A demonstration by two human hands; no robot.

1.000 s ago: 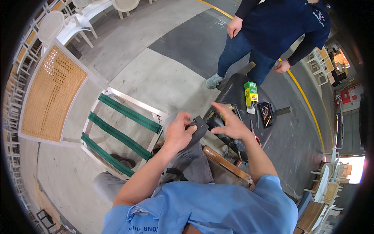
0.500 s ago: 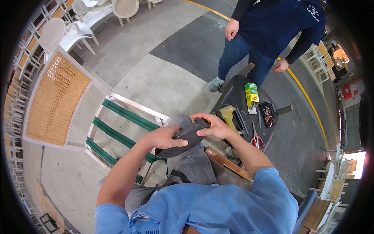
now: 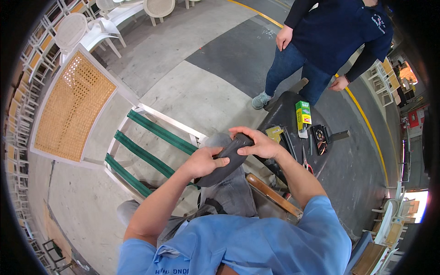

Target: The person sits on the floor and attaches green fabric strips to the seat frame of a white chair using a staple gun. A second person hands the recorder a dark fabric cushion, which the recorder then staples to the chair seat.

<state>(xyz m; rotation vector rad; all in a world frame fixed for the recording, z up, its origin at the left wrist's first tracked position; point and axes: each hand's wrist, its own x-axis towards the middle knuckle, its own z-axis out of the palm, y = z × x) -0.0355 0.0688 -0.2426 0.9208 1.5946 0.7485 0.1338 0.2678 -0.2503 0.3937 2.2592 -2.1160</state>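
A dark grey, curved strip-like piece [image 3: 223, 167] is held between my two hands above my lap. My left hand [image 3: 204, 162] grips its near left part, thumb lying on top. On its far right end, my right hand [image 3: 259, 144] is closed with the thumb across the upper face. What the piece is made of I cannot tell. To the left stands a white chair frame [image 3: 170, 120] with a woven cane back [image 3: 73, 107]. Green webbing straps [image 3: 145, 152] cross its open seat, and the nearest part of the frame is partly hidden by my left arm.
Right of my hands, a black-topped stand [image 3: 286, 103] carries a yellow-green staple gun [image 3: 276, 134], a green-and-yellow box [image 3: 303, 117], a black tray [image 3: 319, 137] and red-handled scissors [image 3: 308, 166]. A person [image 3: 330, 41] stands behind it. White chairs [image 3: 91, 34] line the far left.
The dark piece has tilted in my hands, showing more of its broad face. My grip stays on both ends. The whole scene has shifted slightly right in view.
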